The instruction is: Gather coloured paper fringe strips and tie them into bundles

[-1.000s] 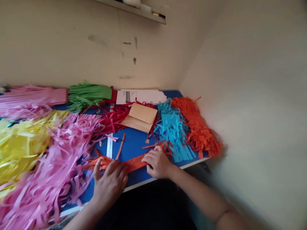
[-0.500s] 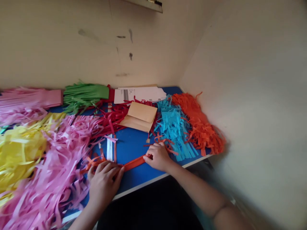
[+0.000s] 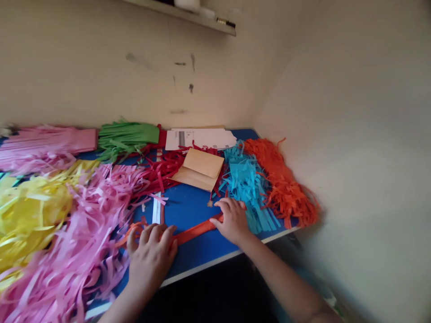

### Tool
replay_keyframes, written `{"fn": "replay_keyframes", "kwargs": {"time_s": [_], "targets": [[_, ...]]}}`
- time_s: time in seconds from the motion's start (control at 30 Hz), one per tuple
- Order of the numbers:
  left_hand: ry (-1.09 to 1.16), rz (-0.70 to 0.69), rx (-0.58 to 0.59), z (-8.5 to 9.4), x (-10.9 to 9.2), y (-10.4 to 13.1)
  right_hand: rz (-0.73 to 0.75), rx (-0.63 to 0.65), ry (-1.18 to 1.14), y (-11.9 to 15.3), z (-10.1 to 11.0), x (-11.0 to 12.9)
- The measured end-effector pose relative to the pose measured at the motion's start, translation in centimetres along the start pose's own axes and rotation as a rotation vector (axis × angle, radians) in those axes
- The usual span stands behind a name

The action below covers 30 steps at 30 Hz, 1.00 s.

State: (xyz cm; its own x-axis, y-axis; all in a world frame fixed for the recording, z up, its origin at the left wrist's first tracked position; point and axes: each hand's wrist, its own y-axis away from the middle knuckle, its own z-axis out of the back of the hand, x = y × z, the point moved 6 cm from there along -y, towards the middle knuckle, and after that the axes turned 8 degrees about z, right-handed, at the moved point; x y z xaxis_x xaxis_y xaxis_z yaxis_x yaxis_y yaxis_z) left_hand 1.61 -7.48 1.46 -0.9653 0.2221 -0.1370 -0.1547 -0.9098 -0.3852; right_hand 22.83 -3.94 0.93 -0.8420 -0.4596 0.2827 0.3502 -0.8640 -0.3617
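Note:
A flat orange tissue-paper strip [image 3: 195,232] stretches at a slant between my two hands, low over the blue tabletop. My left hand [image 3: 151,251] is closed over its left end, fingers bent on top and thumb at the side. Loose orange fringe [image 3: 135,228] sticks out beyond those fingers. At the other end, my right hand [image 3: 233,223] grips the strip between thumb and curled fingers; its fingertips are partly hidden. Blue tissue fringe [image 3: 251,190] lies just past my right hand. Pink tissue fringe [image 3: 72,251] spreads beside my left hand.
On the table [image 3: 183,202] are yellow fringe [image 3: 33,215], green fringe [image 3: 129,136], red fringe [image 3: 160,170] and orange fringe [image 3: 286,188]. A folded brown paper piece [image 3: 200,166] sits mid-table, before white labelled sheets [image 3: 202,138]. Walls rise behind and right; a shelf [image 3: 188,18] hangs above.
My right hand has moved slightly right, and a longer stretch of the orange strip shows between my hands. The view has tilted up a little, showing more of the shelf.

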Motion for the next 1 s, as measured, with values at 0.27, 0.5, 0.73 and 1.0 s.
{"fn": "replay_keyframes", "kwargs": {"time_s": [0.27, 0.5, 0.73, 1.0], "targets": [[0.11, -0.151, -0.019, 1.1, -2.4, 0.0, 0.592, 0.041, 0.057, 0.9, -1.7, 3.5], [0.109, -0.148, -0.049, -0.1, -2.3, -0.3, 0.457, 0.153, 0.013, -0.6, -1.0, 3.3], [0.032, -0.27, -0.074, -0.2, -1.2, 1.0, 0.605, 0.081, 0.118, 0.5, -2.3, 4.9], [0.259, -0.2, 0.013, -0.8, 2.2, 1.1, 0.303, 0.115, -0.269, 0.0, -1.7, -1.9]]}}
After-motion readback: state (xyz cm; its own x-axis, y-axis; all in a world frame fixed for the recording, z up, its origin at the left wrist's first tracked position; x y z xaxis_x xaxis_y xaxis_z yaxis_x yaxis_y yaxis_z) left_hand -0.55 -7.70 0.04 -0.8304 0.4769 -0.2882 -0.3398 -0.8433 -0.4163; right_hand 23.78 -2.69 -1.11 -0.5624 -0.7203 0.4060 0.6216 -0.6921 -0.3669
